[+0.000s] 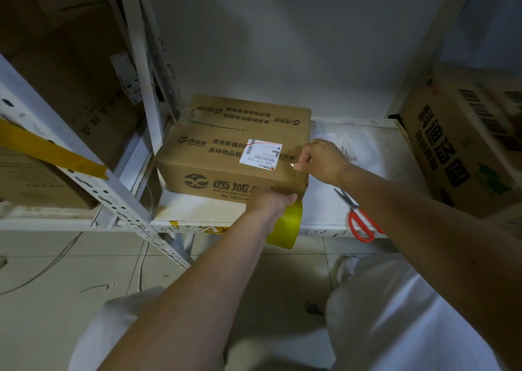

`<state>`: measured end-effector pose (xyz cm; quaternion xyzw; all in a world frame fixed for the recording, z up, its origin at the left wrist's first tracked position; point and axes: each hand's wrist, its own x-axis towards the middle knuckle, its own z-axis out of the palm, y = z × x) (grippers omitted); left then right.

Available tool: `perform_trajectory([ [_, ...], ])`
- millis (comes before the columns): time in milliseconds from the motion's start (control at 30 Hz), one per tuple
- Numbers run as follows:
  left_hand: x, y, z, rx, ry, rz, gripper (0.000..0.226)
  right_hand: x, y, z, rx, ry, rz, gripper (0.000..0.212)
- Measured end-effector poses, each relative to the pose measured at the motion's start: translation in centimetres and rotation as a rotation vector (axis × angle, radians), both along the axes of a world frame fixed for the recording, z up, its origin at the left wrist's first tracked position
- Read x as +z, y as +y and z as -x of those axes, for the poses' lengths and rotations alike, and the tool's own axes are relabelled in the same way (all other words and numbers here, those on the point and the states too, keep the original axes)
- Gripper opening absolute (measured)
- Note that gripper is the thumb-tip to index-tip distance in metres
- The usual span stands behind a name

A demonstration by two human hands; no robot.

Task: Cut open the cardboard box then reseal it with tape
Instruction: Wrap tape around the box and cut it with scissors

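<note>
The resealing stage appears to be under way: the cardboard box [231,156], sitting on the white shelf [324,212] in the middle of the frame, is lying with its top flaps folded shut, and the red-handled scissors [358,218] are lying set aside on the shelf at the right, so the cutting is probably finished. Whether any fresh strip is already running along the seam is hard to tell.

The left hand [268,201] is curling around the yellow tape roll [285,226], holding it just below the box's near right corner. The right hand [319,161] is pinching what looks like the clear tape end against the box's right edge, beside the white shipping label [261,154]. Pulling the tape across and pressing it down is still to come.
</note>
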<state>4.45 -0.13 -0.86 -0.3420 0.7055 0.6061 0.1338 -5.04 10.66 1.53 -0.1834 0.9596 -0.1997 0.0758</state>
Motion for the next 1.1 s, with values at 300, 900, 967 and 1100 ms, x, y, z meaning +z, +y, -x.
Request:
perform_trajectory([
  [300, -0.2, -0.3, 0.0, 0.002, 0.005, -0.043, 0.044, -0.3, -0.5, 0.5, -0.254, -0.256, 0.214, 0.074],
  [900, -0.2, -0.1, -1.3, -0.013, 0.074, -0.063, 0.028, -0.2, 1.0, -0.3, 0.158, 0.132, -0.024, 0.029],
  [967, -0.1, -0.3, -1.7, -0.038, 0.080, -0.077, 0.035, -0.3, 1.1, -0.8, 0.145, 0.048, 0.016, 0.031],
  [1100, -0.7, -0.4, -1.9, -0.041, 0.046, -0.103, 0.052, 0.2, 1.0, -1.5, 0.138, -0.016, 0.040, 0.045],
])
